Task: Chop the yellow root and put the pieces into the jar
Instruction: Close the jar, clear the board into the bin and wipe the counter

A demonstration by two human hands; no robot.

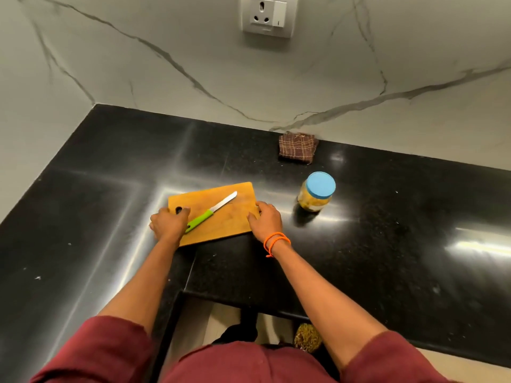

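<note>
Now we grip the cutting board [221,214] by its ends, left hand [169,223] and right hand [266,220]; knife [211,212] lies on it, jar [316,192] right of it, lidded, yellow contents inside.

Wooden board [221,214], matt, btwn both hands. Knife [210,212] w/ plastic handle, metal blade. Right of right hand [266,218]: jar [315,196], clear, plastic lid. Glossy stone counter [387,244]. Woven cloth [298,148] beyond.
</note>
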